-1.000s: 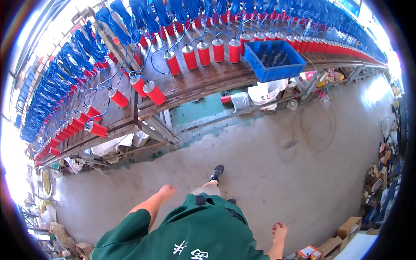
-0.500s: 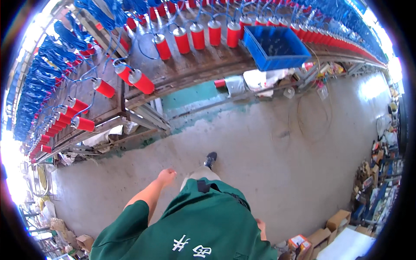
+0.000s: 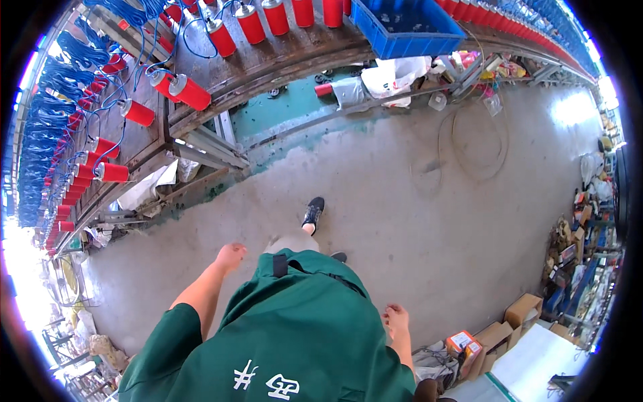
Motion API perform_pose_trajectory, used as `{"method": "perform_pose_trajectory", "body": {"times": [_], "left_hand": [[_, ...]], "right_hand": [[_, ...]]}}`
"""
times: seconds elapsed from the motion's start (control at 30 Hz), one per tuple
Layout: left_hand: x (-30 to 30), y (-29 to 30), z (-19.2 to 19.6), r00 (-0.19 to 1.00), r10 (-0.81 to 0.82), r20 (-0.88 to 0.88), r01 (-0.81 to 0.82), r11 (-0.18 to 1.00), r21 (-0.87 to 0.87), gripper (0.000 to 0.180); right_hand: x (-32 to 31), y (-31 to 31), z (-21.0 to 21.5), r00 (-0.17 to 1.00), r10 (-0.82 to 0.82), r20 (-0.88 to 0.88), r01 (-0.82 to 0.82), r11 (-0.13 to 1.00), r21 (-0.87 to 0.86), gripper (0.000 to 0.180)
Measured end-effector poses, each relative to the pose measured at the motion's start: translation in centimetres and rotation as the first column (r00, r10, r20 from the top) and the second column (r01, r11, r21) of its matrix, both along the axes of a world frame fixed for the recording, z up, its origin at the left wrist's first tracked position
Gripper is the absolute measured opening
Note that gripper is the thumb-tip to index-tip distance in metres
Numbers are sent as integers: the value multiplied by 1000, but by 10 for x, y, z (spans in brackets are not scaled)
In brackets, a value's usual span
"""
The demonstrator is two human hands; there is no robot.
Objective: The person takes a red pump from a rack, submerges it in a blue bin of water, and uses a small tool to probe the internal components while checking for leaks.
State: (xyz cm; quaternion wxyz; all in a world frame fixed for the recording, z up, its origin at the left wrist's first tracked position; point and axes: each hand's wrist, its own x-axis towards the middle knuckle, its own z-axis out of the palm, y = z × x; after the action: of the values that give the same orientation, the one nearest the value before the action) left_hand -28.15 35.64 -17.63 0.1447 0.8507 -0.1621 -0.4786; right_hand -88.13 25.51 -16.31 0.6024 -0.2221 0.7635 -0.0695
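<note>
I look down at my green shirt (image 3: 288,335) and a black shoe (image 3: 313,213) on a grey concrete floor (image 3: 415,214). My left hand (image 3: 230,257) hangs loosely curled at my side, holding nothing, a step from a long wooden bench (image 3: 268,63). My right hand (image 3: 396,319) also hangs free with fingers loosely apart, above the cardboard boxes (image 3: 495,328). On the bench stand several red cylinders (image 3: 191,92) wired with blue cables (image 3: 60,110).
A blue plastic crate (image 3: 408,30) sits on the bench. White bags (image 3: 395,74) and clutter lie under it. A loop of thin hose (image 3: 479,141) lies on the floor. Boxes and assorted goods (image 3: 576,254) line the right side.
I have moved closer along the bench; the crate and cylinders slid up and out of view. My right hand reappeared at my side, and my left arm swung forward.
</note>
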Motion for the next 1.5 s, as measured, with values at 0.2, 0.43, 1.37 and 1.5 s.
{"method": "perform_pose_trajectory", "body": {"times": [0.2,0.43,1.37,1.5], "left_hand": [[-4,29,9,1000,1,26,-1,1000,18,34],[-24,39,12,1000,24,5,-24,1000,3,36],[-14,25,8,989,-150,-16,149,987,-54,35],[-23,17,21,991,-132,0,132,991,-37,34]], "right_hand": [[-16,44,-24,1000,6,-2,-5,995,97,15],[-38,69,-35,999,-40,5,39,993,110,15],[-43,130,-49,983,-184,5,183,979,85,24],[-44,128,-49,979,-204,28,201,977,71,27]]}}
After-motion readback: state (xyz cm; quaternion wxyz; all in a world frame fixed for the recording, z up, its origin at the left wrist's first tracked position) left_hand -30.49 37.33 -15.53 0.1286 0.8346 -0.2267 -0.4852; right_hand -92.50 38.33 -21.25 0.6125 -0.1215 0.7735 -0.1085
